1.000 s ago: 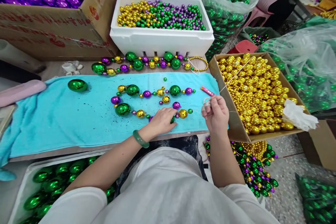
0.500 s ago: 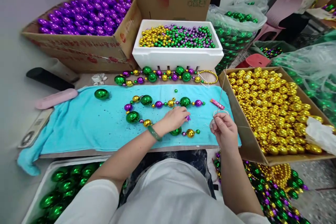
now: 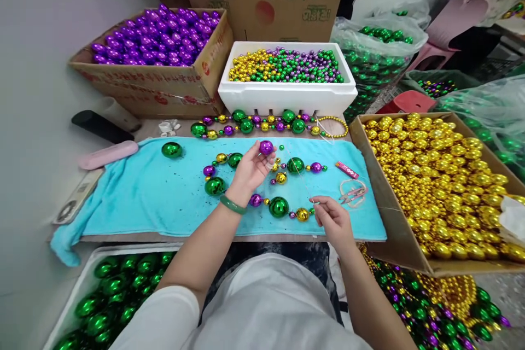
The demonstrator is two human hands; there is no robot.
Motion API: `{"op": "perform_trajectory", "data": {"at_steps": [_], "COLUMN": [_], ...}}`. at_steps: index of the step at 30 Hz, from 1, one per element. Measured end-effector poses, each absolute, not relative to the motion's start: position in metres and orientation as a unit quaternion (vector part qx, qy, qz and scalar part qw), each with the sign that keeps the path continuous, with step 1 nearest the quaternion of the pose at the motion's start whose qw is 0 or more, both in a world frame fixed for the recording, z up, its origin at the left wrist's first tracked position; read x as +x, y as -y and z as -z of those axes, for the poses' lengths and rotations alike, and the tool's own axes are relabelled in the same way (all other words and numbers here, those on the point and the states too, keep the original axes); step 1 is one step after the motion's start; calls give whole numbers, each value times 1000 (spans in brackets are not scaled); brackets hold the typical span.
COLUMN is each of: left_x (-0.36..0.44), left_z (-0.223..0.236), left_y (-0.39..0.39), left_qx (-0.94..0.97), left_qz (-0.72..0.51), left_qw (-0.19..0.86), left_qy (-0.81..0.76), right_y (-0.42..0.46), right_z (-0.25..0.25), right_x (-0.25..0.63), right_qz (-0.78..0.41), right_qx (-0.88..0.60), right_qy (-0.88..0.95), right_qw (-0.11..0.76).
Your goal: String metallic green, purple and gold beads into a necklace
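Observation:
My left hand (image 3: 251, 172) is turned palm up over the towel, its fingers curled round a shiny purple bead (image 3: 266, 147). Lower and to the right, my right hand (image 3: 333, 217) pinches the end of a long thin needle (image 3: 301, 176), which slants up to the left towards the bead. Below and around my left hand lies a loop of purple, gold and green beads, including a large green bead (image 3: 279, 206) and a gold bead (image 3: 302, 214). My left hand hides part of that loop. A loose small green bead (image 3: 281, 147) rests just right of the purple one.
A turquoise towel (image 3: 135, 197) covers the table. Scissors (image 3: 353, 193) and a pink packet (image 3: 346, 169) lie at its right. Boxes of purple beads (image 3: 156, 38) and gold beads (image 3: 443, 175) flank a white foam box (image 3: 287, 97). A finished-looking bead strand (image 3: 258, 124) lies behind the towel.
My left hand has moved up and left and turned over, now with the purple bead. My right hand has moved left and down, tilting the needle leftward. The scissors are uncovered.

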State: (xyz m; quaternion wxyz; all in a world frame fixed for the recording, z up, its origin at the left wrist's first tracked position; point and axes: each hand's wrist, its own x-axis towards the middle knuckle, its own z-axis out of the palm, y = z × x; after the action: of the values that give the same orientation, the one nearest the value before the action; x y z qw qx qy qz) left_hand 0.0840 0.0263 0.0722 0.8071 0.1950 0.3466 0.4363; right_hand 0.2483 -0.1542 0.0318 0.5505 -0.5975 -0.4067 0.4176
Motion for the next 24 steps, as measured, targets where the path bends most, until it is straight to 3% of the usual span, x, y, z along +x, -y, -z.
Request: {"op": "perform_trajectory", "data": {"at_steps": [6, 24], "left_x": [71, 73], "left_z": [-74, -78], "left_y": [-25, -19], "left_qx": [116, 165], "left_qz": [-454, -478], "left_qw": [818, 792], "left_qy": [-332, -342], "right_y": [149, 148], "right_z": [-34, -39], "right_x": [236, 236], "right_qz": [-411, -399], "right_qx": [-607, -624], "right_qy": [423, 428], "right_qw": [532, 519]}}
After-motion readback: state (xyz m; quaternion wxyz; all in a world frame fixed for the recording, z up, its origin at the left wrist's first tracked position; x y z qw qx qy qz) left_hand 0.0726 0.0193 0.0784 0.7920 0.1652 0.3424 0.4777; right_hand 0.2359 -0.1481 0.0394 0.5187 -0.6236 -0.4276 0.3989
